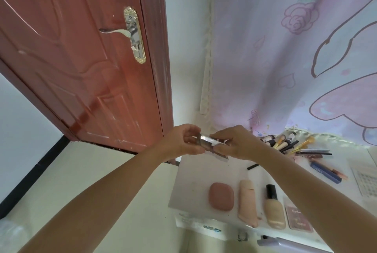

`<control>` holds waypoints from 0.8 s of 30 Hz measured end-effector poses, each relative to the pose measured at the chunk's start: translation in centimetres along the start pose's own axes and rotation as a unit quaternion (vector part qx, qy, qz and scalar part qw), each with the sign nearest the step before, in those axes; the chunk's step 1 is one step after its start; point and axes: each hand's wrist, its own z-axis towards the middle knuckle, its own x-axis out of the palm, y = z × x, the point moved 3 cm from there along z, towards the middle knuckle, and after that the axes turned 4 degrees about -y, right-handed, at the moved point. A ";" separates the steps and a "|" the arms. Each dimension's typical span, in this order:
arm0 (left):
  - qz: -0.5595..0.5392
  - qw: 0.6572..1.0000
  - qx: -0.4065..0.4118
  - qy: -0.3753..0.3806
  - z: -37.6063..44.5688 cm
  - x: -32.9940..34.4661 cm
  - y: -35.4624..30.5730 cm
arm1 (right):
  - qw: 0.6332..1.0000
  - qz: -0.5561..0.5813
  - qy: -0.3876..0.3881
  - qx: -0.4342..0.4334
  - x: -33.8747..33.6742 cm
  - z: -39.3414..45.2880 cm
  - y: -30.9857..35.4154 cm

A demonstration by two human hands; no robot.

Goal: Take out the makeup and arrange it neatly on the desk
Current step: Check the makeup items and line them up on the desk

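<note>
Right now I see both hands raised above the far left corner of the white desk [195, 173], sharing one small item between them. My left hand [181, 142] has its fingers curled round the near end of a shiny, clear-cased makeup stick [212, 146], and my right hand [238, 142] pinches its other end with thumb and fingertips; the piece is blurred, so I would only guess it is a lipstick or similar tube. It hangs just over the desk's left edge, not resting on the top.

Along the front edge a row already lies flat: a dusty pink compact [221, 196], beside it a pale pink tube [247, 201], then a foundation bottle [273, 208] with a black cap, then a pink palette [298, 219] partly hidden under my right forearm. These sit close together but apart, with bare white surface between them and the held stick.

At the back, against the floral curtain [295, 49], a loose heap of brushes and pencils [285, 143] crowds the rear edge. A blue tube [326, 172] lies slanted to the right, and a black stick [253, 166] lies alone near the middle.

To the left the desk drops off to pale floor, with the red door [81, 59] beyond.
</note>
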 end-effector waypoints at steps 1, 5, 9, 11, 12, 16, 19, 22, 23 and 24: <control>0.000 1.000 -0.002 0.006 0.0 0.1 0.3 | 1.000 0.016 -0.008 0.017 0.0 0.0 -0.3; -0.020 0.999 -0.024 0.009 0.2 0.1 1.5 | 0.999 0.029 0.023 0.031 0.3 0.2 -0.8; 0.012 0.998 -0.045 0.037 0.3 0.4 3.4 | 0.993 0.045 0.036 0.105 1.3 0.4 -2.6; 0.050 0.996 -0.056 0.041 0.1 0.4 4.8 | 0.985 0.074 0.050 0.145 2.6 0.3 -3.8; 0.069 0.995 -0.060 0.045 0.0 0.3 5.6 | 0.980 0.087 0.055 0.167 3.4 0.3 -4.4; 0.138 0.986 -0.071 0.065 -0.5 0.8 9.4 | 0.966 0.113 0.055 0.228 6.8 0.3 -5.5; 0.204 0.976 -0.068 0.042 -1.2 1.6 12.1 | 0.961 0.095 0.080 0.247 9.6 0.4 -5.8; 0.265 0.961 -0.075 0.025 -1.9 2.4 14.5 | 0.956 0.086 0.093 0.263 11.9 0.6 -5.8; 0.283 0.955 -0.084 0.019 -2.0 2.6 15.1 | 0.954 0.093 0.093 0.268 12.5 0.7 -6.0; 0.300 0.949 -0.094 0.016 -2.1 2.7 15.7 | 0.953 0.096 0.092 0.272 12.8 0.8 -6.1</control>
